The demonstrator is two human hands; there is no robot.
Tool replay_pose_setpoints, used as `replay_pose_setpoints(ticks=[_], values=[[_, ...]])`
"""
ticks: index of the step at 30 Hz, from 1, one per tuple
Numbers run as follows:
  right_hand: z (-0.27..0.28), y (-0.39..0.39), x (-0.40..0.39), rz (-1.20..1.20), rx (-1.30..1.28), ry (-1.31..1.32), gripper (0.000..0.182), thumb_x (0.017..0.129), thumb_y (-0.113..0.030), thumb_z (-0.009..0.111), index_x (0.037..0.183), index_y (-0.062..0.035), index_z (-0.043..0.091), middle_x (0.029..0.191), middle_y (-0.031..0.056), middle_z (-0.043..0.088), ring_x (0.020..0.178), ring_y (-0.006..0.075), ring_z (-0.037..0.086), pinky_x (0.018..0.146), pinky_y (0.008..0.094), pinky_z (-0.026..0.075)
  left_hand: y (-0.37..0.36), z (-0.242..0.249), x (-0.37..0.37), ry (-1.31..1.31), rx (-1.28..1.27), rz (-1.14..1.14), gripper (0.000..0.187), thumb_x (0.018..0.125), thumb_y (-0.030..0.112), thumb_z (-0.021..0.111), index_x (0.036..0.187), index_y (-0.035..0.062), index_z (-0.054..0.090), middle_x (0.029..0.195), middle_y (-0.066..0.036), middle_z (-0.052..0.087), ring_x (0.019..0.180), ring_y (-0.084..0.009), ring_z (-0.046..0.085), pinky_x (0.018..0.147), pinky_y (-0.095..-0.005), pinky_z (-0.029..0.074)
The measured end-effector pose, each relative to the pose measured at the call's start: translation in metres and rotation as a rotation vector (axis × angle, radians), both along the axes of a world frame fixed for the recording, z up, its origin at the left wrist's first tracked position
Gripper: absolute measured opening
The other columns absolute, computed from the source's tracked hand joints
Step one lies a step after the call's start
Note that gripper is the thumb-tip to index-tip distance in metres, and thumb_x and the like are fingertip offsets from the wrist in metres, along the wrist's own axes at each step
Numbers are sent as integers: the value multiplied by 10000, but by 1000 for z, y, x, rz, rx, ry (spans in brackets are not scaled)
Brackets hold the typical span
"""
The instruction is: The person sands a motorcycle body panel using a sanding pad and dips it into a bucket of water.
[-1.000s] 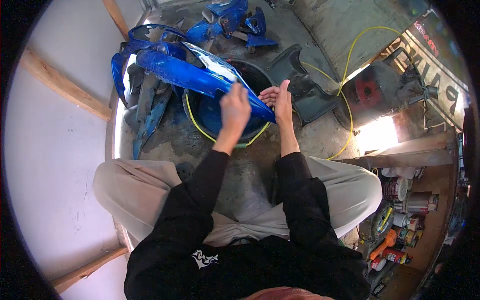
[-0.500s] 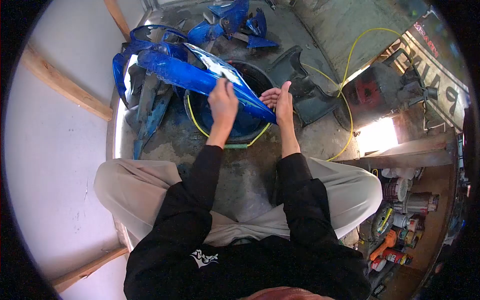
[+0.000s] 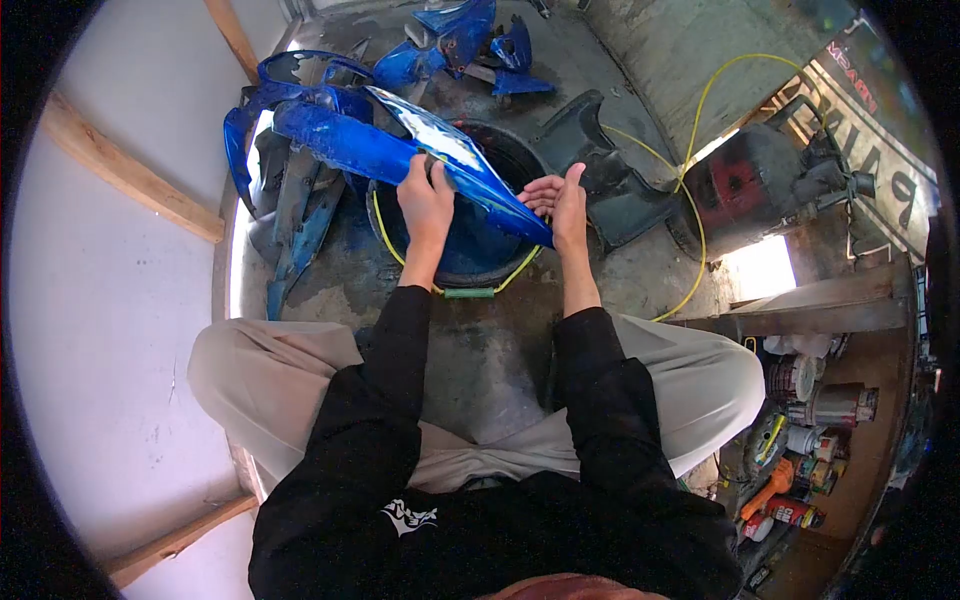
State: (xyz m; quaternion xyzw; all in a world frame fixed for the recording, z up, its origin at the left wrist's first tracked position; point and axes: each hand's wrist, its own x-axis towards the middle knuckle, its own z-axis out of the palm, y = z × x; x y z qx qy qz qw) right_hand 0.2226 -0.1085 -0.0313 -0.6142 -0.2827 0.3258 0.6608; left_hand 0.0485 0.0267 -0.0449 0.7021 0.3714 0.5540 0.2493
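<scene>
A long blue panel with a white patterned strip (image 3: 350, 140) slants over a black bucket (image 3: 480, 262) that has a yellow rim cord and green grip. My left hand (image 3: 426, 205) is closed on a small dark piece, pressed against the middle of the panel. Near the panel's narrow lower right end is my right hand (image 3: 563, 208), thumb raised and fingers bent around the tip, partly hidden by it. The panel's far left end lies over other blue parts.
More blue parts (image 3: 460, 45) lie behind the bucket, dark plastic pieces (image 3: 610, 180) to its right. A red and black tank (image 3: 735, 185) stands beyond, with a yellow hose (image 3: 703, 240). Cans (image 3: 840, 405) and an orange tool (image 3: 768, 487) fill a shelf at right.
My left hand has moved a little to the left along the panel, with the dark piece now showing more between its fingers. My right hand has stayed nearly still.
</scene>
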Motion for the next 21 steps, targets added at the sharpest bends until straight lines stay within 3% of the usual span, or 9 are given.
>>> replay_pose_setpoints(ticks=[2,4,7,10,16,19,21], values=[[0,2,2,-2,-5,-12,1012,996,-806,157,853,33,705,774,149,745,633,163,685,570,228,498,-20,0,10,51,4,26,149,988,167,637,984,18,643,773,-226,683,715,-449,681,646,-502,515],[-2,3,3,3,-7,3,1016,994,-809,161,854,36,708,779,145,743,637,162,683,574,230,499,-62,8,23,68,-70,-89,132,982,152,632,935,29,621,788,-245,668,712,-459,671,627,-525,504],[-5,4,6,-21,-25,-11,1018,991,-812,169,866,40,712,787,141,742,636,160,681,579,230,500,-116,-4,44,54,-78,-355,110,965,94,641,1053,28,627,872,-253,691,801,-466,688,690,-530,532],[-5,2,5,-44,-14,-18,1015,992,-812,178,869,39,717,793,138,741,633,155,678,579,230,501,-111,-3,41,-46,-21,-404,99,964,87,648,1016,8,620,880,-262,691,804,-457,693,683,-507,531],[-1,0,0,-1,-15,-22,979,1016,-777,168,851,20,711,782,127,748,636,138,679,586,216,498,-17,11,1,15,-87,-2,135,992,132,610,968,2,634,815,-255,677,762,-454,683,661,-523,517],[-2,0,1,2,-32,-68,984,1015,-781,170,842,20,715,782,129,749,639,139,681,593,221,501,-19,9,8,26,-81,-8,174,989,193,631,988,20,648,804,-243,684,732,-437,698,654,-505,526],[-3,4,2,1,-30,-44,998,1003,-798,192,853,38,715,766,131,739,655,150,688,593,231,499,-60,14,22,79,-103,-152,134,976,159,630,969,25,638,834,-247,682,751,-454,689,665,-515,529]])
